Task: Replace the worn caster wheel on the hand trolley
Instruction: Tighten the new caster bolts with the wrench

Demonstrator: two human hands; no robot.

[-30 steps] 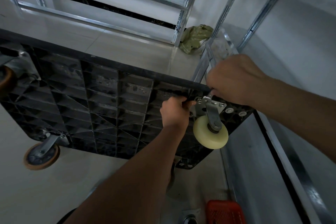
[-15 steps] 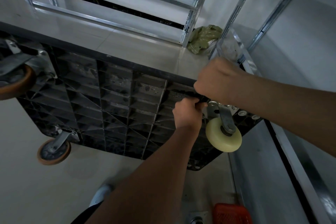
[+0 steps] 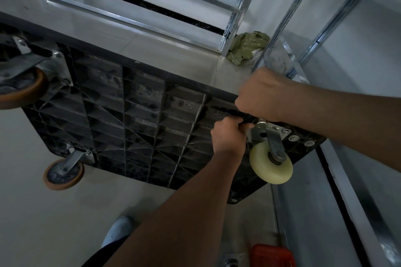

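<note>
i see the trolley deck (image 3: 134,115) tipped on edge, ribbed underside facing me, its long axis running left to right. the cream caster wheel (image 3: 270,165) sits at the deck's right corner, fork pointing down toward me. my left hand (image 3: 227,136) is clenched around something dark just left of the caster's plate; my right hand (image 3: 260,95) is curled above it, and what it grasps is hidden. since a second ago the view slid right.
</note>
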